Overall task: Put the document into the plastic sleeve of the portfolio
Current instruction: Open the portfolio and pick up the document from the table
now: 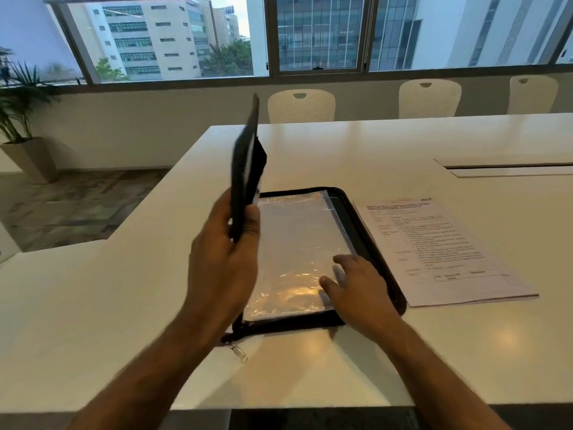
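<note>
3 chairs (301,106) behind table (341,144).

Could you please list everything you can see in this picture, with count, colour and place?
portfolio: one, black, zippered, open on the table, cover raised at left
plastic sleeve: top one clear, glossy, inside the portfolio
document: one, white printed sheet, flat on the table right of the portfolio
table: one, white
chairs: three, white, along the far side
plant: one, green, in a pot at far left
windows: along the far wall, buildings outside
left hand: holds the raised cover
right hand: resting on the sleeve's near right corner
</note>
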### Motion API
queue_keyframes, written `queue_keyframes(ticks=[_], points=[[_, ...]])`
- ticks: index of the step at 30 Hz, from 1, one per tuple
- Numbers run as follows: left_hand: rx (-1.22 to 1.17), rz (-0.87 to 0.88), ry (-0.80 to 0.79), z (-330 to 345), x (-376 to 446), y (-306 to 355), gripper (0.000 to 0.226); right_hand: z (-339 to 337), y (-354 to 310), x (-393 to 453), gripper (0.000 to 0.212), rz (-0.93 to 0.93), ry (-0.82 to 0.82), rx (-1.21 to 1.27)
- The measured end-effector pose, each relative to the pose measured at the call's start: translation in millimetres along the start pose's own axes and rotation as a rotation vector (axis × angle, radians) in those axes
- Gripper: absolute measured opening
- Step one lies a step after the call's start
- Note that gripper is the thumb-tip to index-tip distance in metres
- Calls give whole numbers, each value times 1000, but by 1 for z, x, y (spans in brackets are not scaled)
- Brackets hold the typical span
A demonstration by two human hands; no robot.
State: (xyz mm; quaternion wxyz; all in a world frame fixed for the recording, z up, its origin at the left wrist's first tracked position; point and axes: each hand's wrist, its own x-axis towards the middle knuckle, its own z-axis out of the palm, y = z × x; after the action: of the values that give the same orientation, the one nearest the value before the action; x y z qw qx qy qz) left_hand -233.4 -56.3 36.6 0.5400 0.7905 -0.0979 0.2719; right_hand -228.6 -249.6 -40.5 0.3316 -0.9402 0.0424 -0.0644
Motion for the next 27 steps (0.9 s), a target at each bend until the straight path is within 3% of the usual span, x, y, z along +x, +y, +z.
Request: queue_keyframes(ticks=[3,12,15,18,20,23,25,27], points=[[-31,-57,82,-16,3,-11,9,8,2,-2,49,-58,5,-186],[-78,-302,369,-55,6,-57,18,12,3,-5,60,-70,-111,-271],[-97,-386,425,-67,1,-68,11,12,2,-6,60,-77,-122,-279],[-202,-549,479,-77,-5,-80,8,11,1,-6,60,-75,-133,-285],[-283,-660,508,-84,-9,-88,19,11,1,-7,59,-81,-138,-285],[-219,-772,441,-100,-18,-98,27,10,1,-7,59,-90,-136,-287],[24,-808,269,-117,-23,-102,39,10,1,-7,58,-94,-136,-282],[306,-838,70,-134,-24,-103,68,10,1,-7,58,-95,-142,-277]])
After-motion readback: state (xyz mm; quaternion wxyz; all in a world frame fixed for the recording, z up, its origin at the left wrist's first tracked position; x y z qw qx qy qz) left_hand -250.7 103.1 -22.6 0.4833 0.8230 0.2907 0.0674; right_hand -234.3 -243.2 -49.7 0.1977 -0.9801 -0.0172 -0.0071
